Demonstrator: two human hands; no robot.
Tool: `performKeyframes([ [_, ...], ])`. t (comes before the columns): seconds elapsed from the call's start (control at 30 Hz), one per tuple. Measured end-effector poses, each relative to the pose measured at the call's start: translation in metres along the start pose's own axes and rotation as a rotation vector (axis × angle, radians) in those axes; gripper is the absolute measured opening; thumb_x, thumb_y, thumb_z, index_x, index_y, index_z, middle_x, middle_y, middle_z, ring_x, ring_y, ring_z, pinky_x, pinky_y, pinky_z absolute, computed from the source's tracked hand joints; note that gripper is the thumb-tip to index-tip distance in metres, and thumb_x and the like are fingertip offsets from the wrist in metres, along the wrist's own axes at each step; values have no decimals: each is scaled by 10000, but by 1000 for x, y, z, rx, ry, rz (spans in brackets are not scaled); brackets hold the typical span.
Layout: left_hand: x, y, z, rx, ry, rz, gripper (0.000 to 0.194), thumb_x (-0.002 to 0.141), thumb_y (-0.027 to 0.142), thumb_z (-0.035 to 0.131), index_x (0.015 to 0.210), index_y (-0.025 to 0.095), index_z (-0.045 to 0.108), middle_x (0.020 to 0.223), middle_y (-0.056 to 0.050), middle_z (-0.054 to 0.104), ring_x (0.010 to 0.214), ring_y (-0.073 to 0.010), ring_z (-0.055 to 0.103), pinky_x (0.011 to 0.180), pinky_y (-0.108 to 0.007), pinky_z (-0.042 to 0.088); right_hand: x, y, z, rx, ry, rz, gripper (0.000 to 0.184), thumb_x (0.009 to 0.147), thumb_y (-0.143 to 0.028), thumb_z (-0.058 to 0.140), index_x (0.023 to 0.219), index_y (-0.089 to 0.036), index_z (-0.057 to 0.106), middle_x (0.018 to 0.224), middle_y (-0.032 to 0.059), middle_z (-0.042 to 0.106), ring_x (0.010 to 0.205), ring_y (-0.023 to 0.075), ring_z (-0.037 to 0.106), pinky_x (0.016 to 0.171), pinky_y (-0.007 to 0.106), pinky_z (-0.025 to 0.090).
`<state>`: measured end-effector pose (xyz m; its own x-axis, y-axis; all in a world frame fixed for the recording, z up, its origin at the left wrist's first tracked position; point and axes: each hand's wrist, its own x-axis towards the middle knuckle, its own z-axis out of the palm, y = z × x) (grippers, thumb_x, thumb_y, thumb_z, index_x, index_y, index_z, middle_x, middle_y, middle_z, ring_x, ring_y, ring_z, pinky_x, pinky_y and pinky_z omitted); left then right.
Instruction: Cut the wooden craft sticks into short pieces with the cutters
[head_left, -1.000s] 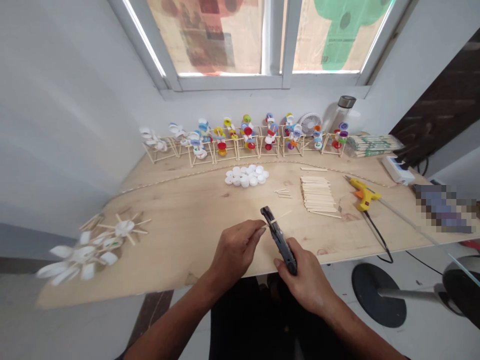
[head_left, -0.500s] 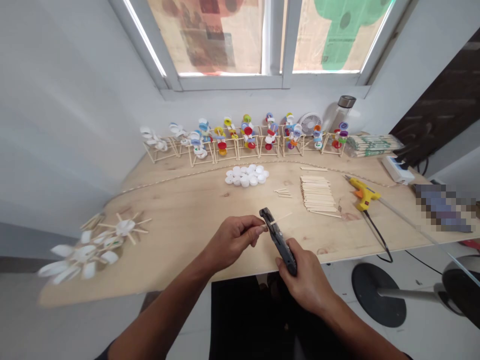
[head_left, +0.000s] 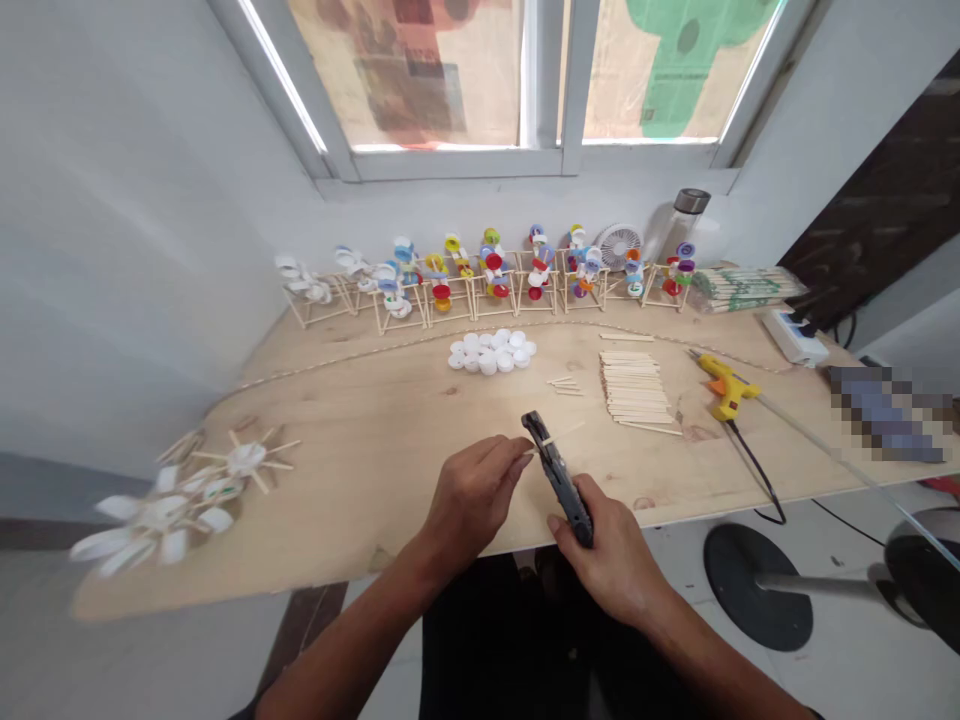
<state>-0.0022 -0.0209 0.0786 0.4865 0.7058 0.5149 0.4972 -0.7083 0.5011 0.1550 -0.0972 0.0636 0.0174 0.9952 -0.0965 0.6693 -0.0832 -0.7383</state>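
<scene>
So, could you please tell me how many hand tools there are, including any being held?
2: the dark pliers-like tool in the right hand, and the yellow glue gun on the table, right of the stacked sticks. The pixelated item farther right cannot be made out.

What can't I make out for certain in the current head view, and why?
All in the head view:
- Near end of the thin stick: covered by the left hand.
- Grip of the dark tool: partly wrapped by the right hand.
- Flat object at right: pixelated.
- White wheel at lower left: blurred.
- Bottle: base hidden behind the cap model.
- Black round object: cut off by the right edge.
</scene>
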Motion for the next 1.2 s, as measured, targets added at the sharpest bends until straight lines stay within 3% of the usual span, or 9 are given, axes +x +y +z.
performKeyframes([
  [0.23,11,-1,-18,-358,-250,-221,203,860,248,446,796,150,612,570,29,521,509,-72,456,500,-171,368,-2,0,-2,-14,0,-42,67,783,-246,481,833,-214,452,629,-31,526,549,146,497,522,223,315],
  [0.4,15,-6,-22,-422,-334,-253,245,864,281,435,754,144,606,561,32,510,492,-65,424,474,-164,346,-2,2,2,-33,19,-51,51,788,-248,470,787,-216,429,578,-39,502,502,139,477,495,220,294],
  [0.5,10,-7,-16,-312,-276,-198,209,865,264,442,831,152,615,601,24,557,518,-72,477,506,-169,378,-1,3,6,-39,21,-19,77,801,-269,458,764,-217,414,563,-36,502,497,144,486,490,223,291],
  [0.67,-3,-6,3,17,2,-12,175,861,198,453,941,140,598,717,-30,609,653,-112,563,600,-205,429,1,1,7,-41,37,13,107,805,-297,459,751,-220,406,574,-30,515,513,153,499,502,228,304],
  [0.73,-6,-7,8,131,60,40,173,860,183,455,954,142,594,695,-30,595,637,-116,553,590,-213,428,1,1,6,-48,38,15,105,797,-300,469,756,-221,413,570,-33,513,510,153,496,504,229,304],
  [0.9,-5,-10,10,167,55,94,154,863,178,453,916,141,593,647,-16,560,595,-110,529,560,-214,416,3,2,4,-40,33,3,78,785,-284,482,812,-215,458,610,-25,542,540,157,511,518,229,315],
  [1.2,-1,-12,7,66,27,54,141,868,186,451,885,143,584,670,-20,589,605,-105,546,560,-207,418,7,2,4,-34,11,-15,68,804,-273,464,836,-214,455,647,-17,552,579,163,533,551,231,340],
])
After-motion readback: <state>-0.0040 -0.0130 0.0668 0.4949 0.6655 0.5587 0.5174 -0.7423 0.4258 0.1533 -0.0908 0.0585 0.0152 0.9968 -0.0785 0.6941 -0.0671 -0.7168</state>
